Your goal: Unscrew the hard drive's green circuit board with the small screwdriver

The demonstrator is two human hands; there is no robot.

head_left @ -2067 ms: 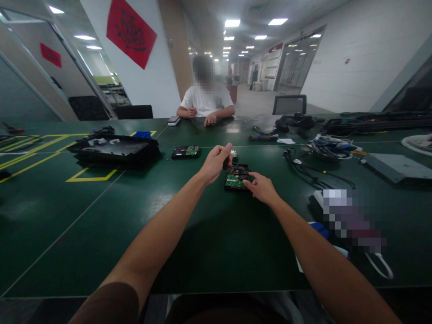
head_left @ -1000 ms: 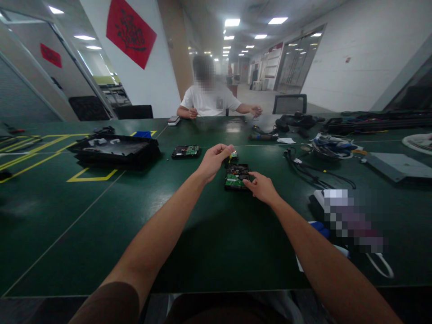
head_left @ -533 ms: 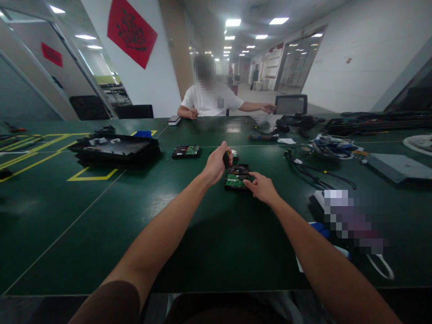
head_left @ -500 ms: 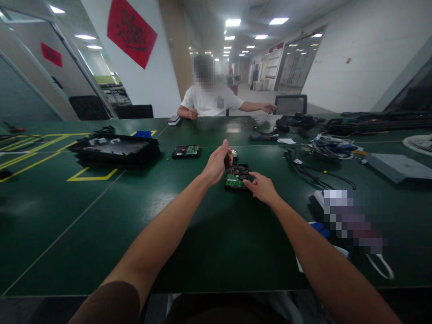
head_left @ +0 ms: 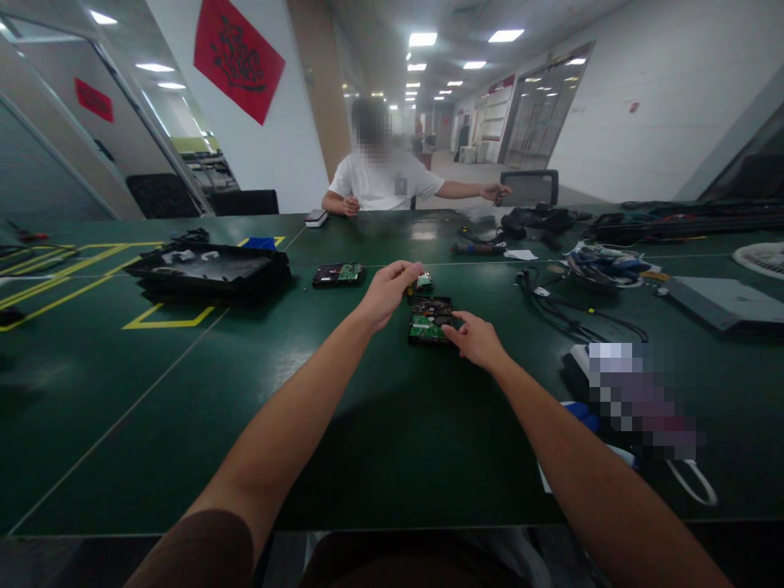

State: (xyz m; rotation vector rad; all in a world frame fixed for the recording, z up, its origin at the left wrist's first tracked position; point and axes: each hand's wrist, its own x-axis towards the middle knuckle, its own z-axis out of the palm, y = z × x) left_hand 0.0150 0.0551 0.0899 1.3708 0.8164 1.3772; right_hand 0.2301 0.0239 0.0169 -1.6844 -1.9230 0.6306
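A hard drive (head_left: 429, 319) lies circuit-board side up on the green table (head_left: 184, 392) in front of me. My left hand (head_left: 388, 292) is closed round a small dark tool with a yellow part, held upright at the drive's far left corner. My right hand (head_left: 476, 340) rests at the drive's near right corner, fingers curled, index finger touching its edge. A small green board piece (head_left: 424, 282) lies just behind the drive.
A second hard drive (head_left: 337, 274) lies further left. A black tray stack (head_left: 208, 272) stands at the left inside yellow floor-tape marks. Cables (head_left: 569, 302) and a grey flat case (head_left: 716, 300) fill the right. A person in a white shirt (head_left: 383, 181) sits across the table.
My left hand has twisted back and forth on the tool while staying at the drive's corner. The person opposite has stretched an arm out to my right. My right hand has stayed put.
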